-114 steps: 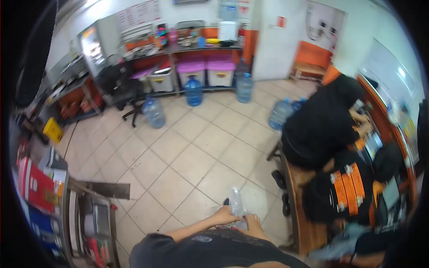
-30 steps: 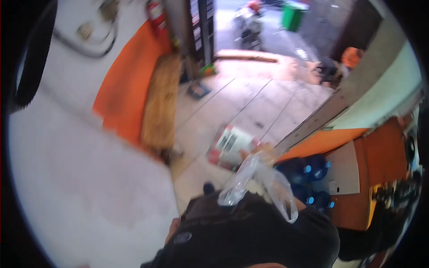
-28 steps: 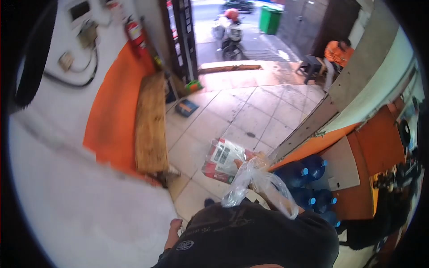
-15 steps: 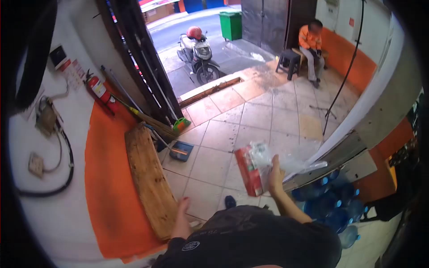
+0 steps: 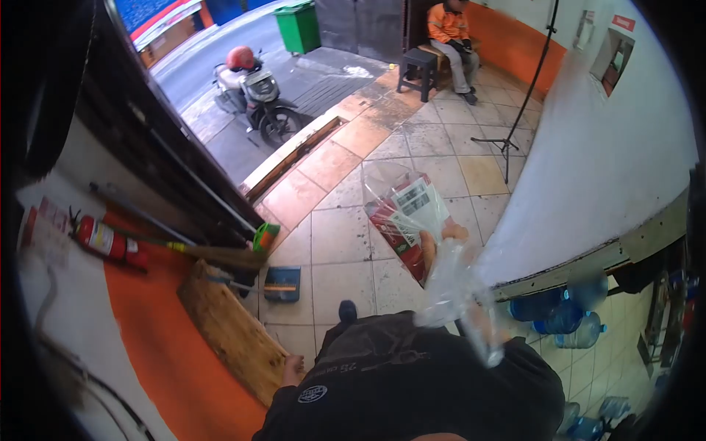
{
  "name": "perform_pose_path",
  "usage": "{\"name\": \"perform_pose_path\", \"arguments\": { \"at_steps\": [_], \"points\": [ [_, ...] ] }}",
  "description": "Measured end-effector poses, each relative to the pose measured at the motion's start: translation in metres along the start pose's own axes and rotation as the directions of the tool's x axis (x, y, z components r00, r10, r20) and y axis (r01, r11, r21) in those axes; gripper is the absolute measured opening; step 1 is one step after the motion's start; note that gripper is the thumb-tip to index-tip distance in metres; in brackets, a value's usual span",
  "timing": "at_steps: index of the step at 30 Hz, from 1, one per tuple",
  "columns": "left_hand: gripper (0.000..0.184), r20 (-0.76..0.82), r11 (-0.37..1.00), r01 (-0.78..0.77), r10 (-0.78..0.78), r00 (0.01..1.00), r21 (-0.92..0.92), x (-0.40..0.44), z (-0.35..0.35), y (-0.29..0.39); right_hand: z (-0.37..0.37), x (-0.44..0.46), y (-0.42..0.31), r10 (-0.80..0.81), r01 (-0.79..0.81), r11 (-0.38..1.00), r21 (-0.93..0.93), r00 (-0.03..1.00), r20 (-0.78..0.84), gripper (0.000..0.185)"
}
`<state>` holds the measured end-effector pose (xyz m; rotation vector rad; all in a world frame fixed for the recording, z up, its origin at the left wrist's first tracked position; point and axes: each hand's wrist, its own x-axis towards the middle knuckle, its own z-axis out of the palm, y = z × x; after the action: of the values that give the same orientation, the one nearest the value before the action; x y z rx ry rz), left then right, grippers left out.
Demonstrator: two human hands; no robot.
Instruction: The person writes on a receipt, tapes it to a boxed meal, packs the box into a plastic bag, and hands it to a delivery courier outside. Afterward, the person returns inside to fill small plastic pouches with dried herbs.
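Note:
My right hand (image 5: pixel 440 241) is closed on a clear plastic bag (image 5: pixel 460 290), held out in front of my body. Inside the bag sits a red box (image 5: pixel 394 229) with a white printed label; its lower end is partly covered by my fingers. Loose plastic hangs from the hand down over my right forearm. Low at my left side, my left hand (image 5: pixel 293 366) has its fingers curled in, with nothing seen in them. It is nearest to a wooden bench (image 5: pixel 224 323) along the wall; whether they touch I cannot tell.
A blue dustpan (image 5: pixel 282 285) lies on the tiled floor ahead left. Left are a fire extinguisher (image 5: pixel 110 242) and brooms. A black stand (image 5: pixel 507 143) and white wall are on the right, with water bottles (image 5: pixel 566 316) behind. A person (image 5: pixel 448 33) sits beyond; a motorbike (image 5: pixel 261 95) stands outside.
The view has turned right and moved forward. The bagged box has come round so its label faces me, and the loose plastic now drapes over my forearm. My left hand has dropped lower.

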<state>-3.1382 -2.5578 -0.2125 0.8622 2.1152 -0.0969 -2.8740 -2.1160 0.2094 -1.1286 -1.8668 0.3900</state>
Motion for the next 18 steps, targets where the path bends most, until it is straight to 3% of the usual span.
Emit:
{"name": "perform_pose_path", "arguments": {
  "at_steps": [2, 3, 4, 6, 7, 9, 12, 14, 17, 18],
  "points": [
    [0.021, -0.062, 0.856, -0.251, 0.310, 0.949, 0.451, 0.054, -0.049, -0.009, 0.031, 0.015, 0.003, -0.131, 0.129, 0.991, -0.030, 0.988, -0.088, 0.036],
    [0.020, -0.042, 0.984, -0.073, 0.067, 0.997, -0.161, 0.059, -0.077, 0.014, 0.042, 0.022, -0.002, -0.171, 0.167, 0.985, -0.042, 0.978, -0.115, 0.036],
    [0.019, -0.020, 0.693, 0.113, -0.181, 0.983, -0.712, 0.063, -0.107, 0.042, 0.052, 0.029, -0.005, -0.184, 0.179, 0.982, -0.056, 0.975, -0.120, 0.035],
    [0.024, 0.018, 0.699, 0.176, -0.227, 0.974, -0.693, 0.115, -0.148, 0.057, 0.071, 0.044, -0.017, -0.142, 0.136, 0.989, -0.063, 0.984, -0.105, 0.034],
    [0.026, 0.017, 0.779, 0.148, -0.174, 0.985, -0.609, 0.135, -0.174, 0.068, 0.078, 0.049, -0.021, -0.107, 0.101, 0.993, -0.065, 0.990, -0.094, 0.034],
    [0.028, 0.034, 0.907, 0.072, -0.064, 0.997, -0.416, 0.175, -0.220, 0.089, 0.093, 0.058, -0.025, -0.014, 0.010, 0.998, -0.065, 0.998, -0.054, 0.033],
    [0.032, -0.116, 0.974, -0.122, 0.101, 0.988, -0.191, 0.234, -0.267, 0.125, 0.103, 0.073, -0.021, 0.163, -0.163, 0.987, -0.010, 0.986, 0.037, 0.032],
    [0.034, -0.062, 0.964, -0.169, 0.160, 0.985, -0.204, 0.267, -0.293, 0.151, 0.109, 0.096, -0.010, 0.315, -0.324, 0.943, 0.078, 0.943, 0.109, 0.032],
    [0.034, -0.048, 0.940, -0.232, 0.228, 0.973, -0.251, 0.303, -0.309, 0.192, 0.119, 0.159, 0.036, 0.606, -0.646, 0.669, 0.367, 0.760, 0.234, 0.032],
    [0.034, -0.037, 0.941, -0.258, 0.256, 0.966, -0.218, 0.308, -0.310, 0.206, 0.125, 0.177, 0.059, 0.627, -0.651, 0.570, 0.501, 0.739, 0.247, 0.032]
  ]
}}
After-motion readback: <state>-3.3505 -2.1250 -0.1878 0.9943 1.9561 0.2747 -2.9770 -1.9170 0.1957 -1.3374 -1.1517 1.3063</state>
